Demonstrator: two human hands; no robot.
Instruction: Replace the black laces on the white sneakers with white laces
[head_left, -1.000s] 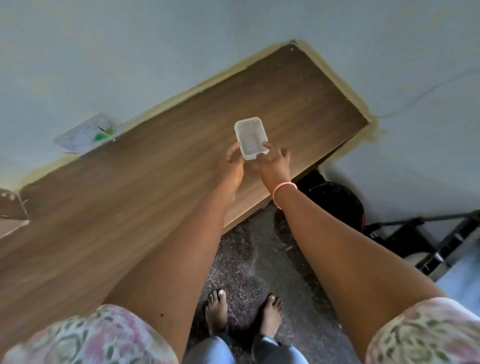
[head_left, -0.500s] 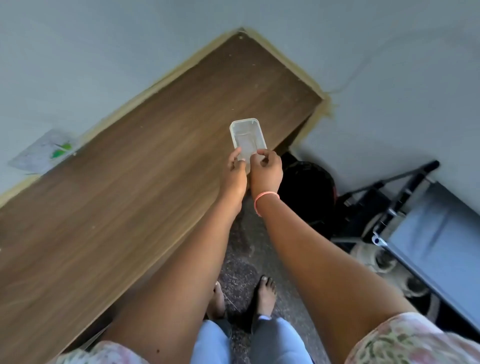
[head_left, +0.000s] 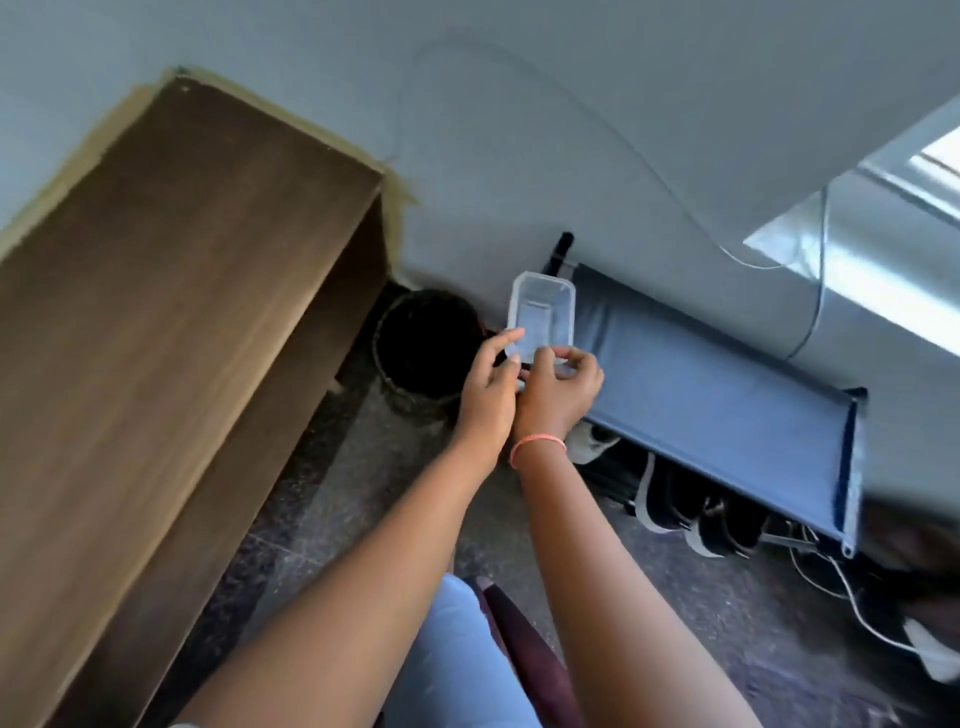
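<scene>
Clear rectangular plastic container (head_left: 543, 314) pinched by my left hand (head_left: 488, 392) and right hand (head_left: 558, 392) — still fetching; next I need sneakers, probably from blue fabric rack (head_left: 717, 400).

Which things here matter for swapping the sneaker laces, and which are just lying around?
For the job: clear plastic container, held by left hand and right hand; shoes under the rack.

Lying about: wooden table, black bin, blue shoe rack, white cable.
</scene>
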